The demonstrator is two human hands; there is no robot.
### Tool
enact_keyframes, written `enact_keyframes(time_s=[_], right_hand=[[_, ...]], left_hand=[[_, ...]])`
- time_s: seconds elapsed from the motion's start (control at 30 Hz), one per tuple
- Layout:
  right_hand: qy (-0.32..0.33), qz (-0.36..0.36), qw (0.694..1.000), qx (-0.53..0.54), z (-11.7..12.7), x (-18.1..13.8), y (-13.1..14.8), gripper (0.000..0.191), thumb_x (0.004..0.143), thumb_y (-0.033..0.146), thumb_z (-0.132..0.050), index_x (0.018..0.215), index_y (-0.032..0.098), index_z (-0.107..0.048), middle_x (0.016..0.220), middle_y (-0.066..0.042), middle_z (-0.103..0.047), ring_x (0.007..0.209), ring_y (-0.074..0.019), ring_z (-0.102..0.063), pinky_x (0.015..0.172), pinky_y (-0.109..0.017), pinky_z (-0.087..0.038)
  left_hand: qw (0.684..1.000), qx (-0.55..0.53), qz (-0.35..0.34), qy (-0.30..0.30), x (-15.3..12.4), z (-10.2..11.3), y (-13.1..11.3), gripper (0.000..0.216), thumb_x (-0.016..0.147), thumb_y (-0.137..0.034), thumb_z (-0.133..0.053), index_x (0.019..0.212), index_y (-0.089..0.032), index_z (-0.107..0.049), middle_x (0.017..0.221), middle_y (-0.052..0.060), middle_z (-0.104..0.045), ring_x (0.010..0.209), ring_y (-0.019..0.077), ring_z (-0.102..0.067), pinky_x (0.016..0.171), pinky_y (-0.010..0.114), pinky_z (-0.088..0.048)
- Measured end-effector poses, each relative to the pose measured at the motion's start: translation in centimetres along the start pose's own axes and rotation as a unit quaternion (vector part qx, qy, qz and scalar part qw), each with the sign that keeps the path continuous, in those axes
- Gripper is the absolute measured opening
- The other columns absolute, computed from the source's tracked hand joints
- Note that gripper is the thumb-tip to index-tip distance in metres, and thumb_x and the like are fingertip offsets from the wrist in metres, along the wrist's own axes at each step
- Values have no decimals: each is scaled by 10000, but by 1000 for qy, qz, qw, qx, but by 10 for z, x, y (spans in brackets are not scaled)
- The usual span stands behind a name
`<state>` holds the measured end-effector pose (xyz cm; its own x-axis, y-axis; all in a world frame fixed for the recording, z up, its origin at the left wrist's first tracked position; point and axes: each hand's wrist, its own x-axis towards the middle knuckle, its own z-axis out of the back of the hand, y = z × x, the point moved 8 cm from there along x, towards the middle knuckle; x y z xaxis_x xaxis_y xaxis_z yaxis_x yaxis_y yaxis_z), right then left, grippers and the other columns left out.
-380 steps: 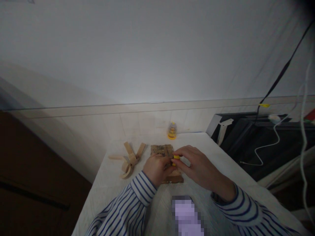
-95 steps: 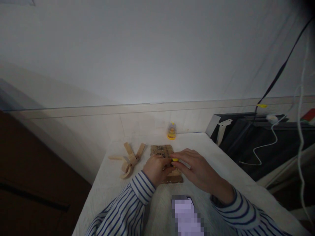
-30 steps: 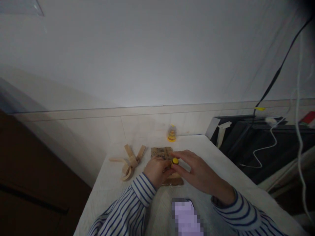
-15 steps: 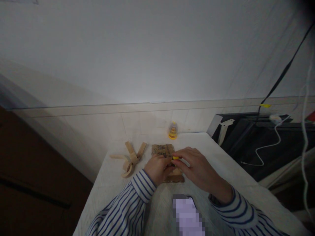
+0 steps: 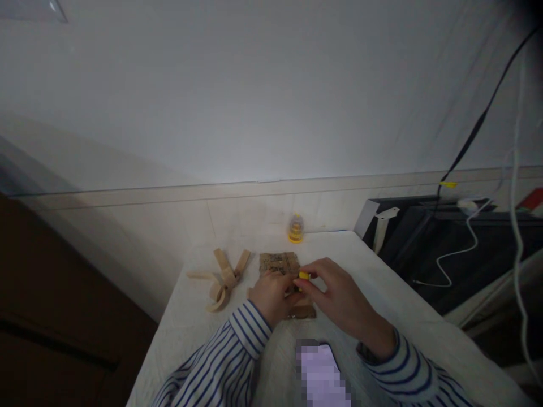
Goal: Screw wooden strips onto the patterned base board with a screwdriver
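Note:
A flat brown wooden board (image 5: 279, 263) lies on the white table (image 5: 190, 322). My left hand (image 5: 271, 297) rests curled on the board's near part, its fingers pressed on the wood. My right hand (image 5: 339, 297) pinches a small tool with a yellow cap (image 5: 304, 276) upright over the board, right beside my left fingers. Both sleeves are blue-and-white striped. What lies under my fingers on the board is hidden.
Loose curved and straight wooden pieces (image 5: 224, 277) lie left of the board. A small yellow-and-clear container (image 5: 296, 228) stands at the table's far edge by the wall. A phone (image 5: 322, 376) lies near me. Dark furniture with cables (image 5: 458, 254) is to the right.
Both hands stay over the board with the yellow-capped tool. Only small shifts of my right fingers and slight head movement show between the frames.

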<state>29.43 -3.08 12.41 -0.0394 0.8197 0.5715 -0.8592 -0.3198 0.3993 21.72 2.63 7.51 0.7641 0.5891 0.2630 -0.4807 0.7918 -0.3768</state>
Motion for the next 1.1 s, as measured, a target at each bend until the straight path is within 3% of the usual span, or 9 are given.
enact_keyframes(time_s=[0.27,0.37,0.53,0.83,1.1], right_hand=[[87,16,994,65,5,5,9,305,838,237,-523,1142,220,-517,1061,-65,-610,984,-196,-541,847,-386,-441],[101,42,991,77,4,6,12,282,858,209,-487,1131,253,-543,1047,-41,-635,973,-187,-556,842,-382,-442],[78,34,995,49,0,8,4,177,846,235,-520,999,241,-610,919,-24,-673,852,-186,-587,762,-370,-450],[37,7,999,5,0,2,-3,134,827,280,-554,936,209,-585,824,-29,-643,792,-189,-573,714,-361,-438],[8,9,999,-30,1,3,0,132,817,296,-563,892,187,-570,807,-43,-627,781,-198,-561,695,-357,-437]], left_hand=[[999,-19,-28,7,0,2,-3,136,796,-290,-574,809,-168,-634,747,36,-667,713,182,-595,692,290,-423],[999,-26,-26,10,2,2,-3,153,798,-291,-571,758,-154,-626,713,34,-657,679,171,-588,646,268,-417],[999,-30,-17,14,2,2,-3,136,795,-277,-576,775,-153,-628,723,34,-662,684,171,-590,648,264,-416],[999,-39,-15,35,0,-3,-2,139,818,-236,-531,891,-177,-634,775,38,-666,730,187,-603,672,279,-430],[999,-42,-14,29,0,0,-3,105,788,-213,-557,830,-171,-643,753,36,-659,726,178,-589,676,275,-432]])
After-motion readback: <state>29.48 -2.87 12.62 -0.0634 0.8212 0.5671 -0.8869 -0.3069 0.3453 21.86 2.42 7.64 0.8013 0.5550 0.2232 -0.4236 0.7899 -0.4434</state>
